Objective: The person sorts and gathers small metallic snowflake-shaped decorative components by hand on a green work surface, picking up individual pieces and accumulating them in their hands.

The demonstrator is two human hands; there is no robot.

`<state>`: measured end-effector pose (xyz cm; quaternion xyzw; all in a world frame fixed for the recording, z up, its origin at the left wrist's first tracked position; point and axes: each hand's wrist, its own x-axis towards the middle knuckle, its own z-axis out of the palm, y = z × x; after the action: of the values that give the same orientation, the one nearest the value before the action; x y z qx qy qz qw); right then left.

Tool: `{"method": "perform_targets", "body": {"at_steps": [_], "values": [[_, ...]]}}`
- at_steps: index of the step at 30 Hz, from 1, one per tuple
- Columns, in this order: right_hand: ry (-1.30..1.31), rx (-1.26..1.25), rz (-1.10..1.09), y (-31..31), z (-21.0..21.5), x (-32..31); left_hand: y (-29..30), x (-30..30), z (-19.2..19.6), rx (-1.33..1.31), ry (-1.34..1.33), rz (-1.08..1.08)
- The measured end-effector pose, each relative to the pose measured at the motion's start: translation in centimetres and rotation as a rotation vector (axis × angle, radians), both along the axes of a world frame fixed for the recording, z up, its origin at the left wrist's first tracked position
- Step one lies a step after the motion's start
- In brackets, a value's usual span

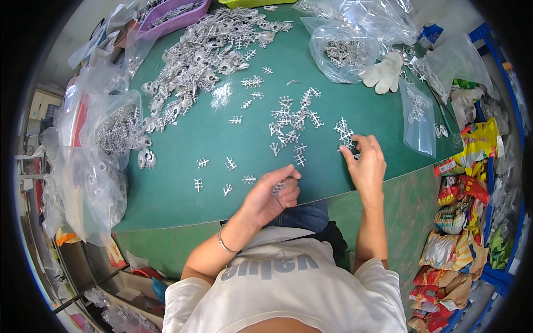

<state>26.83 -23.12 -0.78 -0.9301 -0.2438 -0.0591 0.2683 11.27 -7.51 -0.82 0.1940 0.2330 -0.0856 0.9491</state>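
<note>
White shirt (277, 288) seen nearest | metal pieces (278, 189) cupped by left hand (268, 194), fingers curled, probably against spilling | small cluster (342, 131) laid on green table (172, 205), presumably for easy reach; touched by right hand (368, 162), whether clamped cannot be told

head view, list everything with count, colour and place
table: one, green, centre
heaped metal pieces: uncounted, silver-grey, far left of table
small branched pieces: many, silver, mid-table and near side
patch: one, white, beside the heap
tray: one, purple, far left edge
second tray: one, yellow-green, far edge
glove: one, off-white, far right
plastic bags: several, clear, left and right sides
packages: many, multicoloured, lower right
rack: blue, right edge
floor: green, below table's near edge
shirt: one, white, bottom centre
bracelet: one, silver, left wrist
left hand: one, near edge, curled around silver metal
right hand: one, right of centre, fingertips at branched pieces
</note>
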Motion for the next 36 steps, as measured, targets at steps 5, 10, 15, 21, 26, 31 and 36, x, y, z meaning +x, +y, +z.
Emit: {"method": "perform_targets", "body": {"at_steps": [5,10,15,21,26,31,36], "values": [[0.105,0.261,0.179,-0.8,-0.5,0.9,-1.0,0.9,-0.7,0.009,0.0,-0.038],[0.902,0.941,0.294,-1.1,0.8,-1.5,-2.4,2.5,1.0,-0.186,0.002,-0.034],[0.003,0.251,0.604,1.4,2.4,-4.5,-3.2,3.4,0.4,-0.467,-0.022,0.048],[-0.16,0.343,0.235,0.9,1.0,-0.6,-2.9,3.4,-1.5,-0.479,-0.11,0.104],[-0.32,0.044,0.013,1.0,-1.6,1.0,-2.7,3.0,-1.3,-0.499,-0.113,0.08],[0.328,0.593,0.123,0.9,-0.6,-0.1,-2.4,3.0,-0.5,-0.384,0.003,0.131],[0.647,0.526,0.634,2.2,1.5,-0.7,-1.6,3.5,1.2,-0.288,0.107,0.177]]}}
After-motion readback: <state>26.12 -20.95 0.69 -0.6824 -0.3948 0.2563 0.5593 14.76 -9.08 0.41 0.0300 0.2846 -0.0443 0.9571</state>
